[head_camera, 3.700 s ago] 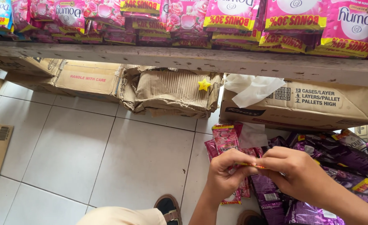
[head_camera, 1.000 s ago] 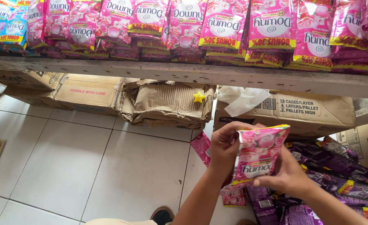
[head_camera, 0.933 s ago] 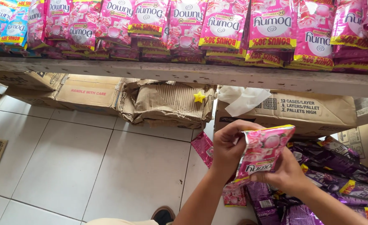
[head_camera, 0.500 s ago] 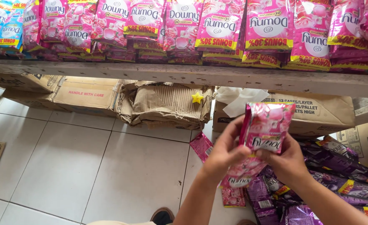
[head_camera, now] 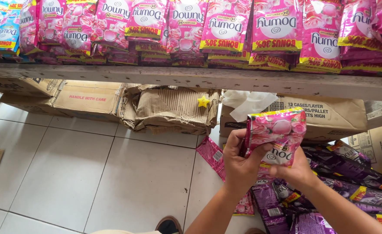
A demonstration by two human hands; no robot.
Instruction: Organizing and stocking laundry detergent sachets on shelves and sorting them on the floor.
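Both of my hands grip one pink sachet pack [head_camera: 280, 130] printed with roses, held upright in front of me below the shelf edge. My left hand [head_camera: 241, 162] clasps its left side with the thumb across the front. My right hand [head_camera: 296, 170] pinches its lower right corner. Under my hands, on the tiled floor, lies a heap of purple sachet packs [head_camera: 351, 190] and a few pink ones [head_camera: 212, 154].
A wooden shelf [head_camera: 191, 78] runs across the top, packed with hanging pink sachet packs [head_camera: 186, 21] and blue ones [head_camera: 0, 24] at far left. Crumpled cardboard boxes [head_camera: 169, 108] sit under it, one with a yellow star. White floor tiles [head_camera: 91, 173] stretch left. My shoe toe [head_camera: 168, 225] shows below.
I lifted a pink sachet pack out of the floor heap, raised it and turned it from tilted to upright. The view also tipped up towards the shelf.
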